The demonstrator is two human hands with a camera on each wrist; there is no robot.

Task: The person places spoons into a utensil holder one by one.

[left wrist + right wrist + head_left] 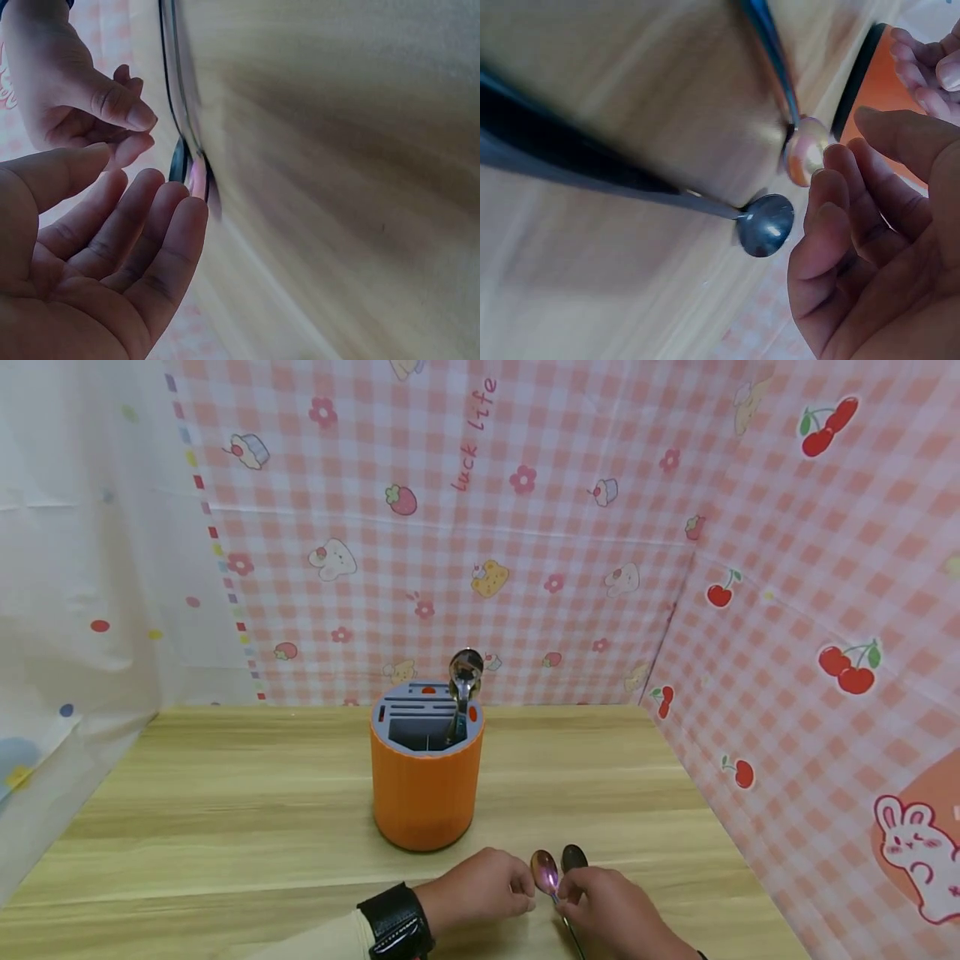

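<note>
Two spoons lie side by side on the table: a shiny pinkish-gold spoon (543,870) and a dark spoon (573,857). My left hand (487,885) is just left of the pinkish spoon's bowl, its fingers loosely bent around nothing. Over the spoons hovers my right hand (618,910), hiding part of their handles. The right wrist view shows its fingers relaxed near both bowls, with nothing pinched between them. Behind the hands stands an orange cutlery holder (426,793) with a grey slotted top. Shiny spoons (467,670) stick up from its right compartment, partly overlapping.
The wood-grain table (247,810) runs back to a pink checked cloth wall (450,543). Another checked cloth (795,710) borders the right side, and a whitish dotted sheet (82,568) hangs at the left.
</note>
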